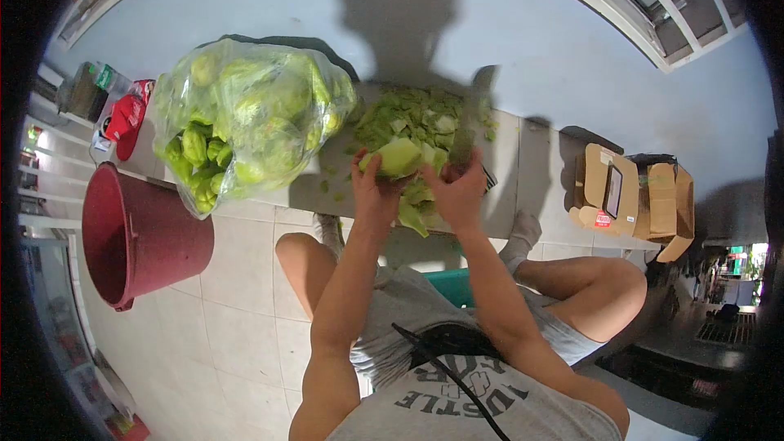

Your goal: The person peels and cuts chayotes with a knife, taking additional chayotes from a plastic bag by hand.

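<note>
My left hand (pixel 377 185) is wrapped round a pale green, partly peeled chayote (pixel 397 158). Held upright in my right hand (pixel 459 188) is a knife with a broad blade (pixel 468 118); the fingertips of that hand are close to the chayote's right end. Behind and below both hands, green peelings (pixel 416 111) lie heaped on the ledge, and some hang over its front edge. To the left stands a large clear plastic bag (pixel 269 110) full of green chayotes.
A dark red bucket (pixel 167 229) stands on the floor at left. Opened cardboard boxes (pixel 608 188) sit on the ledge at right. Between my legs is a green container (pixel 451 286). A red cap (pixel 126 118) and a plastic bottle (pixel 111 78) are at far left.
</note>
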The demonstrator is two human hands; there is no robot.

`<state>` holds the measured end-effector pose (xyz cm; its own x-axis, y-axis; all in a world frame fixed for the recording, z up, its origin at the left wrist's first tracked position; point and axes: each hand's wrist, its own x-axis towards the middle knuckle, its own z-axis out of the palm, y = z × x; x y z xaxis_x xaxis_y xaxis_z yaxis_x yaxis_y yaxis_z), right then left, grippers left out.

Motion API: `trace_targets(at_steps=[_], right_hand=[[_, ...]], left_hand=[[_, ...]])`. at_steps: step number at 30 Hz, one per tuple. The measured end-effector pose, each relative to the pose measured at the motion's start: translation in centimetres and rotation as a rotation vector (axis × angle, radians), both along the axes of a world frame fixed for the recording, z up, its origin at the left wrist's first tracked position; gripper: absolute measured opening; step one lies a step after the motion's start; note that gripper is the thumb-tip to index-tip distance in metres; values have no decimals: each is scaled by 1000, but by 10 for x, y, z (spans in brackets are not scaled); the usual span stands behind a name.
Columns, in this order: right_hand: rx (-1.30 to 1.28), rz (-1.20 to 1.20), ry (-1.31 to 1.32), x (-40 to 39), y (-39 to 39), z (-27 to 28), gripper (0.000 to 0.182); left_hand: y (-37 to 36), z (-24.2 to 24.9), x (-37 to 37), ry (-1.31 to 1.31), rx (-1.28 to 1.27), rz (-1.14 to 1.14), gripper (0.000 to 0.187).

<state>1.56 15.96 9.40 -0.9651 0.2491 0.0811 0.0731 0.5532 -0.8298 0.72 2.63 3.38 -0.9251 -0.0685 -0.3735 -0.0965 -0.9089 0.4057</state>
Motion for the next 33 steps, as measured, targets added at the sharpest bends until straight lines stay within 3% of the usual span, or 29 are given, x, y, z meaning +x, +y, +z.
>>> trace_targets(at_steps=[2,4,5,6,8,9,12,16,18,25,28,30,33], right_hand=[[-16,-90,24,-8,11,-2,53],[-419,-99,435,-17,16,3,44],[-228,-145,319,-10,26,5,33],[-226,-147,318,-15,30,-8,33],[328,-83,273,-27,40,-47,26],[211,115,5,-25,44,-47,26],[139,122,-129,-7,33,-27,29],[-107,2,-31,-1,22,-35,39],[-210,-9,76,0,26,-44,43],[-209,8,-46,13,22,-21,40],[-14,164,-141,25,15,-21,30],[189,308,-47,40,2,-43,22],[49,400,-73,48,-10,-50,21]], left_hand=[[-3,-3,-1,-12,37,-4,41],[-9,-12,-3,-22,72,-11,41],[-13,-17,-6,-10,157,-49,39],[-14,-20,-7,-1,242,-87,38],[-14,-12,-6,-36,208,-82,38],[-14,-5,-9,-59,170,-76,38],[-17,13,-8,-88,78,-31,40],[-32,-4,-16,16,15,-29,39],[-33,-14,-18,-56,36,-31,37],[-36,-35,-17,12,129,-22,30],[-37,-39,-21,-134,100,52,27],[-39,-43,-24,-125,146,35,19],[-40,-41,-22,-132,133,9,21]])
